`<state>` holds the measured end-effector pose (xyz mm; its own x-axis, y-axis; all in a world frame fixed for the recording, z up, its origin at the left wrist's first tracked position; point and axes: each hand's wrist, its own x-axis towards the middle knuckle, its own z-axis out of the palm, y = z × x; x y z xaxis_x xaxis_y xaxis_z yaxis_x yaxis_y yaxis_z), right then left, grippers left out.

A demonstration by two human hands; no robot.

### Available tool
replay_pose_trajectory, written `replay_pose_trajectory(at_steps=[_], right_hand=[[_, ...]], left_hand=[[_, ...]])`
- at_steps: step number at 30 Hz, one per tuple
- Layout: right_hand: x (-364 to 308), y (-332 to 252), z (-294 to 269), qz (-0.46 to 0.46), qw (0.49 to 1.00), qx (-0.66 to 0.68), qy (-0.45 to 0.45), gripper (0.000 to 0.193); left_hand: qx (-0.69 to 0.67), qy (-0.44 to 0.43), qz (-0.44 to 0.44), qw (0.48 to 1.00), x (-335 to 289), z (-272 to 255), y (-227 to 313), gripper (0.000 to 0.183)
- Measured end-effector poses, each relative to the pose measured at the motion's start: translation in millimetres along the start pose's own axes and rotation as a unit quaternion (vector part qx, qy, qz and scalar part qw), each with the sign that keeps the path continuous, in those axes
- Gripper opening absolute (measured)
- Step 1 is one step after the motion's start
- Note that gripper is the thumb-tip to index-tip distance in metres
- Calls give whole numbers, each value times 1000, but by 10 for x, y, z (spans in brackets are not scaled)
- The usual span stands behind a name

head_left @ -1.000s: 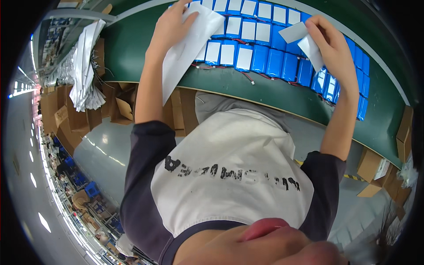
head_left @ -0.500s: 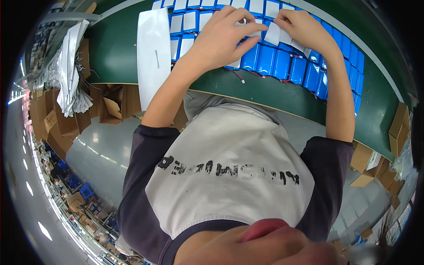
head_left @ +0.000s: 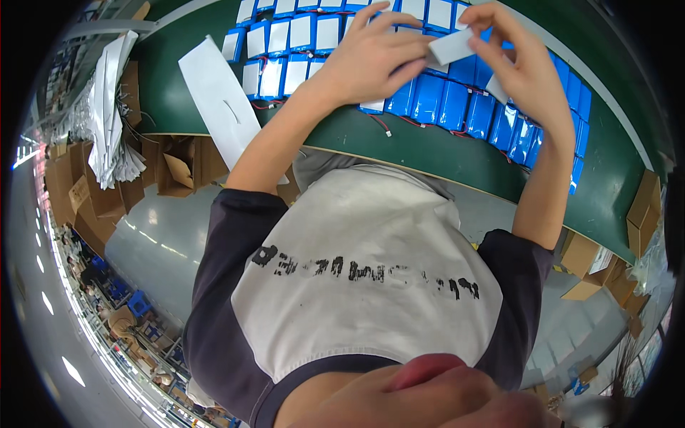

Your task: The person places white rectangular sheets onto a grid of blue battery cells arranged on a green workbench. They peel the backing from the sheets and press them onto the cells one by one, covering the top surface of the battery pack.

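Rows of blue shrink-wrapped battery packs [head_left: 421, 98] with thin red wires lie on the green table. Many packs on the left carry white rectangular pads; packs at the right are bare blue. My right hand [head_left: 524, 68] pinches a small white rectangular pad [head_left: 452, 47] between thumb and fingers, tilted above the packs. A second white piece [head_left: 497, 89] shows beside its palm. My left hand [head_left: 372, 60] is spread over the packs, its fingertips reaching the pad's left edge. Beside my left forearm, a long white sheet [head_left: 217, 93] lies slanted past the table edge.
White strips and clear plastic [head_left: 114, 114] hang at the left of the table. Open cardboard boxes [head_left: 178, 167] stand below them. More cardboard [head_left: 644, 210] sits by the right end. The table's front edge [head_left: 414, 167] runs close to my body.
My right hand has turned and moved slightly right, with the pad now more tilted. The long white sheet has swung from upright to slanted, uncovering more packs at the left.
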<state>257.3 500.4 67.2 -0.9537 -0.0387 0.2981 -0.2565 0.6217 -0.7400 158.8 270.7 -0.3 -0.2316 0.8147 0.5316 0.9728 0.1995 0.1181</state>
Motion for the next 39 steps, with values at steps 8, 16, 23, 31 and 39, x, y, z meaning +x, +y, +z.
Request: replay_pose_trajectory(at_steps=[8,16,23,31,39], right_hand=[[-30,-236,510,-41,979,-96,-175,19],[32,-318,644,-71,955,-249,-147,24],[-101,-476,614,-27,952,-300,-57,34],[-338,-203,49,66,987,143,28,36],[-721,-13,416,165,947,247,122,43]], left_hand=[[-224,292,-60,928,344,-275,-233,18],[-256,261,38,930,193,-245,-298,9],[-209,144,162,953,24,-167,-238,7],[-172,-16,153,973,51,-115,-255,10],[-275,13,69,959,153,-253,-180,12]])
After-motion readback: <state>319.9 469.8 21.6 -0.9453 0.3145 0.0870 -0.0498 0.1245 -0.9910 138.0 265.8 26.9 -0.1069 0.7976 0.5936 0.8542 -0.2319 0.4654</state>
